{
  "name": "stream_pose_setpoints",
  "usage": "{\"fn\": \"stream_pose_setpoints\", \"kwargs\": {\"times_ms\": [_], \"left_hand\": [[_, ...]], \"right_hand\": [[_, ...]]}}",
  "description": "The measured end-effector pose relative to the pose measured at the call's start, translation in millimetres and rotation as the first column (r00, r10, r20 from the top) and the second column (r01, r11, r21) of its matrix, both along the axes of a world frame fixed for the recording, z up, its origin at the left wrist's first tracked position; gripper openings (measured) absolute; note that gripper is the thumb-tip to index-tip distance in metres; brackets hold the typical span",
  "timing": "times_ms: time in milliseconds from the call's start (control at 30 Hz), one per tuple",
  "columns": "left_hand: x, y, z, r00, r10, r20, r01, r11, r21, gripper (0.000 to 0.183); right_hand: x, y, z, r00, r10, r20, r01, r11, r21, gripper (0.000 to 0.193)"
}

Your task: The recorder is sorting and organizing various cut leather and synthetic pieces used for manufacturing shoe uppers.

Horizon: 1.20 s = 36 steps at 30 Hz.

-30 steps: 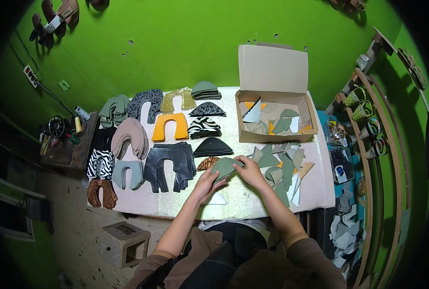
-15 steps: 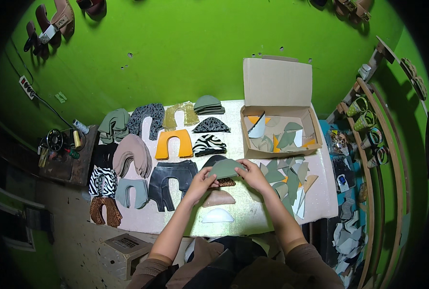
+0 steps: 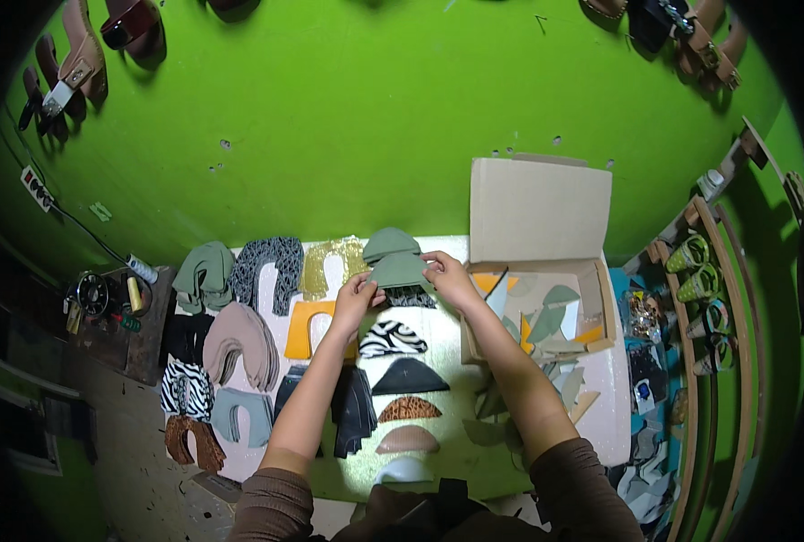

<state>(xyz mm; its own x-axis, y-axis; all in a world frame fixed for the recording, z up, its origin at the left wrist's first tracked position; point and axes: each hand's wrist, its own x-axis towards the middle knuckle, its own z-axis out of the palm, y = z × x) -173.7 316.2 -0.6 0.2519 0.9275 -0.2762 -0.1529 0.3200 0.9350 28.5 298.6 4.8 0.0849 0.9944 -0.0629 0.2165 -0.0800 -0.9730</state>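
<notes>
Between my two hands I hold a green half-moon piece (image 3: pixel 396 271) of sheet material by its ends. My left hand (image 3: pixel 357 300) pinches its left corner, and my right hand (image 3: pixel 450 280) pinches the right one. It is just in front of a stack of green half-moon pieces (image 3: pixel 391 241), partly overlapping it in view; I cannot tell whether they touch. Nearer me run a dark patterned half-moon (image 3: pixel 413 298), partly hidden, then zebra-print half-moons (image 3: pixel 393 339), a black half-moon (image 3: pixel 410 378), a leopard-print half-moon (image 3: pixel 410 410), a pinkish-tan half-moon (image 3: pixel 408 441) and a white half-moon (image 3: pixel 404 470).
Arch-shaped pieces lie in stacks on the left, including pinkish-tan arches (image 3: pixel 239 348) and orange arches (image 3: pixel 303 336). An open cardboard box (image 3: pixel 540 210) with scraps stands on the right, loose scraps (image 3: pixel 564 384) nearer me. Sandals (image 3: pixel 691 280) hang on a wooden rack at far right.
Both hands have carried the green half-moon piece away from me to the green stack, uncovering the black and leopard-print half-moons. The head view has tilted up toward the wall.
</notes>
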Motion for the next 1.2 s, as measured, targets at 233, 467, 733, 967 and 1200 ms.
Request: {"fn": "stream_pose_setpoints", "kwargs": {"times_ms": [233,467,733,967,1200], "left_hand": [[5,68,-23,0.985,0.025,-0.168,-0.019,0.999,0.04,0.028],[8,103,-31,0.834,0.127,-0.537,0.092,0.928,0.362,0.04],[9,104,-32,0.568,0.091,-0.818,0.495,0.756,0.428,0.077],[8,113,-41,0.538,0.064,-0.841,0.527,0.753,0.394,0.063],[8,120,-32,0.553,0.096,-0.828,0.526,0.731,0.436,0.051]], "right_hand": [[-8,67,-14,0.986,-0.086,0.145,0.092,0.995,-0.041,0.03],[3,92,-30,0.903,-0.155,0.402,0.129,0.988,0.09,0.033],[-3,90,-35,0.775,0.062,0.629,-0.139,0.988,0.073,0.065],[-1,95,-34,0.723,0.117,0.681,-0.111,0.992,-0.053,0.059],[2,92,-25,0.752,0.113,0.65,-0.087,0.994,-0.072,0.056]]}}
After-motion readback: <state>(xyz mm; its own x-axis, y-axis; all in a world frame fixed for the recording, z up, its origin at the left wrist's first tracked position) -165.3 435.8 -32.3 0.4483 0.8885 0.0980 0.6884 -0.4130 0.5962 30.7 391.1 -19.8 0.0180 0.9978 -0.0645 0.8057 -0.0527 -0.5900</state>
